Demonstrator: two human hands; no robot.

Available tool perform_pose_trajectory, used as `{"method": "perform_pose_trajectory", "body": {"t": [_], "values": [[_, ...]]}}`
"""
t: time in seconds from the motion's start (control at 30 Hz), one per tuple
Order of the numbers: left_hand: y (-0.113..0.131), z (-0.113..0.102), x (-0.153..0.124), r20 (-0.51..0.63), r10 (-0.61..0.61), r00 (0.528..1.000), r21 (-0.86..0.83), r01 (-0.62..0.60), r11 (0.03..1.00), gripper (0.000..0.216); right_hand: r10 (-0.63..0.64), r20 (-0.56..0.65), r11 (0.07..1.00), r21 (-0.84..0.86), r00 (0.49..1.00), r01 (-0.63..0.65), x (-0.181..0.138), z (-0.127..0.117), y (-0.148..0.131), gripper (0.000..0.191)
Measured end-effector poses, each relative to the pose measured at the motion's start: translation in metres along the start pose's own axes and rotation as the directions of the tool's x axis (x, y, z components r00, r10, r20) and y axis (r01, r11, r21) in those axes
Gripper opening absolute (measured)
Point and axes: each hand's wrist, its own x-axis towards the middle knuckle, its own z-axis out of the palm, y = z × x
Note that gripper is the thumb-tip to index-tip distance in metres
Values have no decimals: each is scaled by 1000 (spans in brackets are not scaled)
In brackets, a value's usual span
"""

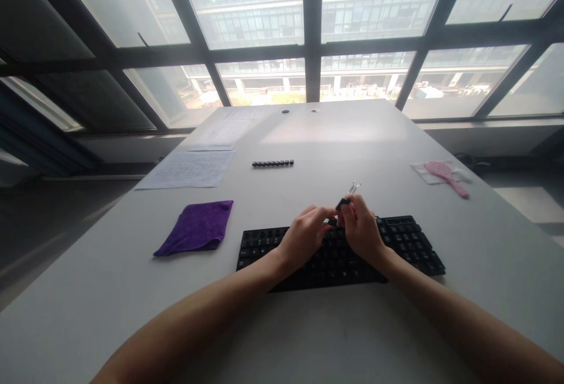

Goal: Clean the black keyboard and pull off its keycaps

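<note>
A black keyboard (408,240) lies on the white table under both my hands. My left hand (306,231) is over its middle, thumb and fingers closed on a small black keycap (332,221). Beside it, my right hand (360,228) is closed round a keycap puller, its black handle (342,202) toward the left hand and its thin wire prongs (353,187) pointing up and away. Farther back, several black keycaps (273,163) stand in a row. Along the keyboard's top left edge, the key positions look dark and bare of caps.
A folded purple cloth (196,228) lies left of the keyboard. Printed paper sheets (189,169) are spread behind it. At the right, a pink hairbrush (446,177) rests partly on a clear plastic bag (423,172). Large windows border the table's far edge (352,102).
</note>
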Motion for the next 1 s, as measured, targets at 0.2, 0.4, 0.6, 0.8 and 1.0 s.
{"method": "perform_pose_trajectory", "body": {"t": [0.2, 0.4, 0.6, 0.8, 1.0], "values": [[1, -1, 1, 80, 85, 993, 182, -98, 978, 24, 45, 27, 999, -19, 999, -44, 3, 1, -1, 11], [2, 1, 1, 52, 71, 996, 251, -82, 965, 24, 50, 38, 998, 34, 998, -52, 4, -1, -1, 10], [0, 4, 1, 2, 81, 997, 136, -80, 987, 21, 94, -15, 992, 88, 995, -92, 3, -1, 0, 11], [-4, -14, 15, -49, -95, 994, -7, 95, 995, 11, 97, -21, 987, 131, 995, -93, 5, 1, 0, 13], [-58, -46, 55, -18, -294, 956, 108, 294, 950, 12, 81, -6, 978, 194, 997, -78, 4, 3, 2, 16]]}}
